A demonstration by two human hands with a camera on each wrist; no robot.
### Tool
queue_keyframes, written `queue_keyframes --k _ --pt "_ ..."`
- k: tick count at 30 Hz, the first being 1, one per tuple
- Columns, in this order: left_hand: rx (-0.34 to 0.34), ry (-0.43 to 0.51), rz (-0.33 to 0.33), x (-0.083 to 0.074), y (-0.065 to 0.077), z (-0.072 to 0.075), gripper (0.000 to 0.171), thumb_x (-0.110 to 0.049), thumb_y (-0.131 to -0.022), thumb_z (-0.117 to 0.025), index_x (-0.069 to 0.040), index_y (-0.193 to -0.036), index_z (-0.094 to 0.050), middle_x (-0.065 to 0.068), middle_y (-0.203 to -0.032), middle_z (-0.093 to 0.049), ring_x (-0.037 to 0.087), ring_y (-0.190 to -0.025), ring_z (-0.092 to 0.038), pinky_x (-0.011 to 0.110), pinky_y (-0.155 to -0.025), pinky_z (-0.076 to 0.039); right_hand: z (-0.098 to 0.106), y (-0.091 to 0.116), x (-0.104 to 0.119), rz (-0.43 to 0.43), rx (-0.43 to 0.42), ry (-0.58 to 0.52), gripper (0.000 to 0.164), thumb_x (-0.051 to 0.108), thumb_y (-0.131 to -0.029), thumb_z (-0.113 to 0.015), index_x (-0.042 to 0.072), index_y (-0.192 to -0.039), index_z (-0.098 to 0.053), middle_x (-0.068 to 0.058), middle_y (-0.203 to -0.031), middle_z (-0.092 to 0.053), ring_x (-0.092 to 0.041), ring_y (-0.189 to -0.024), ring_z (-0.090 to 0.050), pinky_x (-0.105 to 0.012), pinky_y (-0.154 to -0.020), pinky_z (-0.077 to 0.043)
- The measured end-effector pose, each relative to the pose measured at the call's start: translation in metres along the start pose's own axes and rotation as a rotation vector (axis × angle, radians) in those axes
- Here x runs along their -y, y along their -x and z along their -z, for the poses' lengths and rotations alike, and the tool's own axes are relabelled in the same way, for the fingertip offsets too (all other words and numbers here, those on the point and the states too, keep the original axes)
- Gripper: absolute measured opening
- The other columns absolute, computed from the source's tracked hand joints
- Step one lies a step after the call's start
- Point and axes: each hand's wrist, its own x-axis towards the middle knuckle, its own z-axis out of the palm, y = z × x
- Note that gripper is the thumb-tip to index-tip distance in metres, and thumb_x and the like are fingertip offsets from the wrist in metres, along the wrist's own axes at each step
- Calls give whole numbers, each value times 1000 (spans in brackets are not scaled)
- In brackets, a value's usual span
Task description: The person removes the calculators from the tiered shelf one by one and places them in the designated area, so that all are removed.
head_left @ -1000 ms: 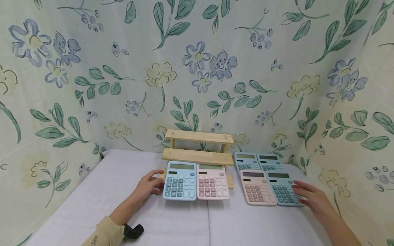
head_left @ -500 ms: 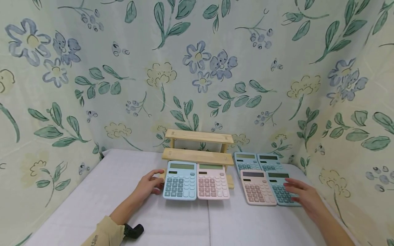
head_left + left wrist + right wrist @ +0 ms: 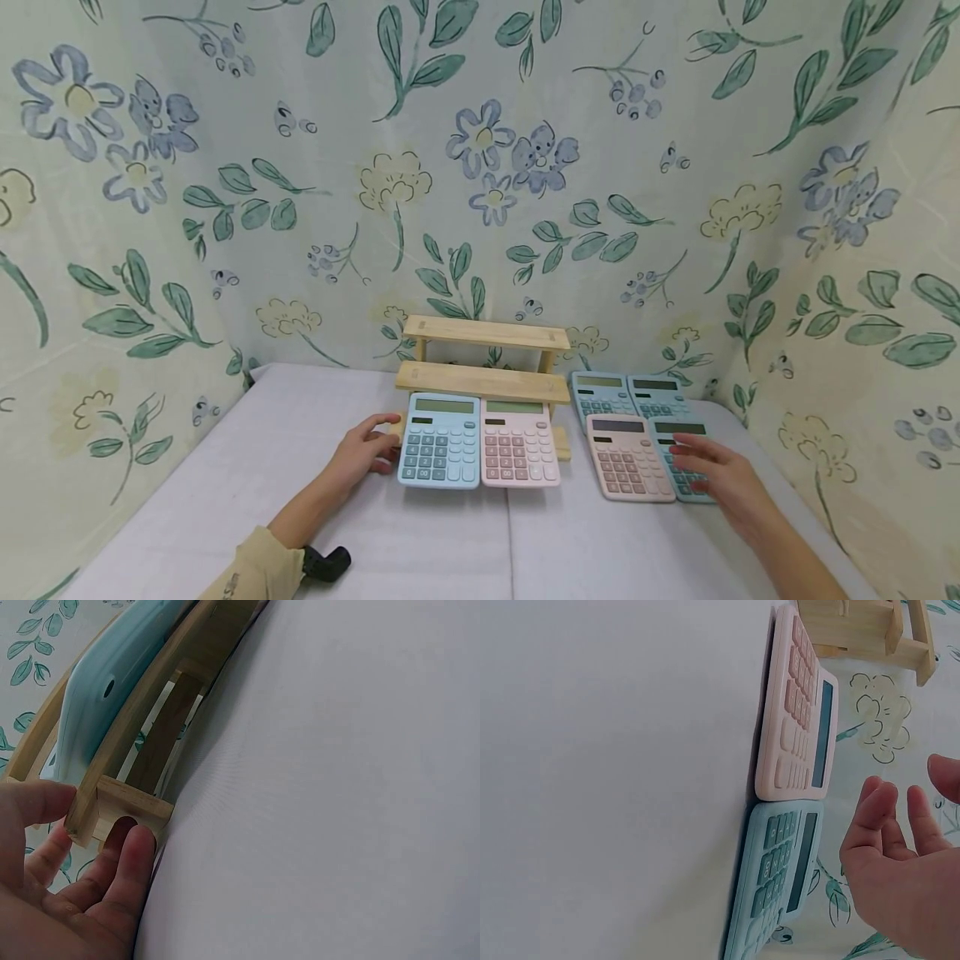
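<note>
Head view shows the left hand [image 3: 360,454] at the near left end of a wooden rack [image 3: 482,382]; the left wrist view has its grip narrow, holding the end of the rack between thumb and fingers. A light blue calculator [image 3: 438,442] and a pink calculator [image 3: 519,442] stand side by side on the rack, tilted back, keys facing the person. The right hand [image 3: 723,479] hangs over a teal calculator [image 3: 776,870], its grip loosely parted, fingers slightly bent and holding nothing. That calculator lies on the white-covered table [image 3: 570,542], to the right of the rack, touching a pale pink calculator [image 3: 628,458] on its left. Just behind this pair lie two blue calculators [image 3: 597,392]. A flowered cloth [image 3: 480,250] hangs behind the table.
</note>
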Motion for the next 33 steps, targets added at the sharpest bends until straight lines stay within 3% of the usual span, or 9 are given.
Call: queue_keyframes --k 10,19,33 --pt "-14 -15 35 -6 2 -1 42 -19 -94 -62 -14 -136 -57 9 -98 -71 20 -83 -66 32 -68 -57 -16 9 10 20 10 43 60 23 -99 -61 3 -152 -40 -23 -150 -46 -26 -120 -50 -34 -84 -52" --pt "-13 -16 31 -7 3 -2 42 -19 -95 -61 -15 -136 -57 9 -99 -71 21 -83 -66 32 -68 -57 -35 17 11 67 26 25 55 21 -98 -64 4 -147 -48 -18 -139 -59 -12 -101 -62 -36 -82 -56" --pt "-8 -13 24 -7 5 -1 41 -20 -97 -61 -15 -137 -57 9 -100 -71 21 -84 -66 32 -69 -57 -69 30 24 20 40 -50 53 18 -95 -66 6 -145 -51 -19 -135 -60 -25 -108 -59 -36 -85 -55"
